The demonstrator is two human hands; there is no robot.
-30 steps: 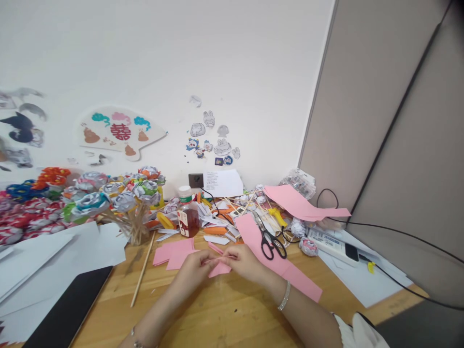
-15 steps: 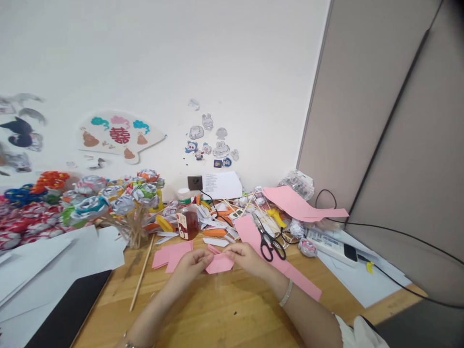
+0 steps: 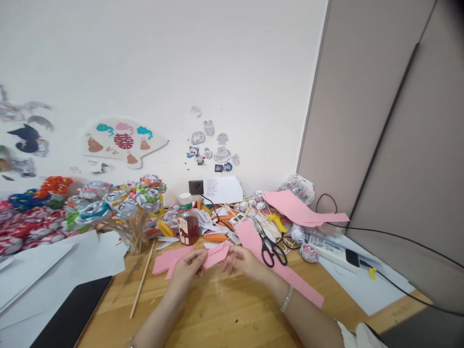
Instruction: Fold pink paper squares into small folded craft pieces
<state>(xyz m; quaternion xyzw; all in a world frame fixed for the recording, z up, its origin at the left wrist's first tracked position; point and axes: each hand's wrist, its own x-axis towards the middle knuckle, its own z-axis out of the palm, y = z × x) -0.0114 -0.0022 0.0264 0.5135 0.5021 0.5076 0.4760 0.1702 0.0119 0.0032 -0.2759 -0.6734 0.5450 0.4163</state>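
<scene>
A small folded piece of pink paper (image 3: 216,255) is held above the wooden table, tilted up to the right. My left hand (image 3: 189,267) pinches its left end between thumb and fingers. Close to its right end is my right hand (image 3: 243,263), fingers loosely bent and apart; whether a fingertip touches the paper is hard to see. Flat pink paper pieces (image 3: 168,260) lie just left of my left hand. Black-handled scissors (image 3: 272,251) rest on a long pink strip (image 3: 300,286) to the right of my right hand.
Behind the hands stand a bottle of reddish liquid (image 3: 188,227) and paper flowers on sticks (image 3: 126,208). A wooden stick (image 3: 142,280) and a black flat object (image 3: 72,314) lie left. Paper scraps, a curved pink sheet (image 3: 300,210) and a white power strip (image 3: 333,253) are at back right.
The pink paper has turned, its right end now higher. My right hand has come off its edge, fingers spreading, while my left hand keeps its pinch. The view has tipped slightly upward.
</scene>
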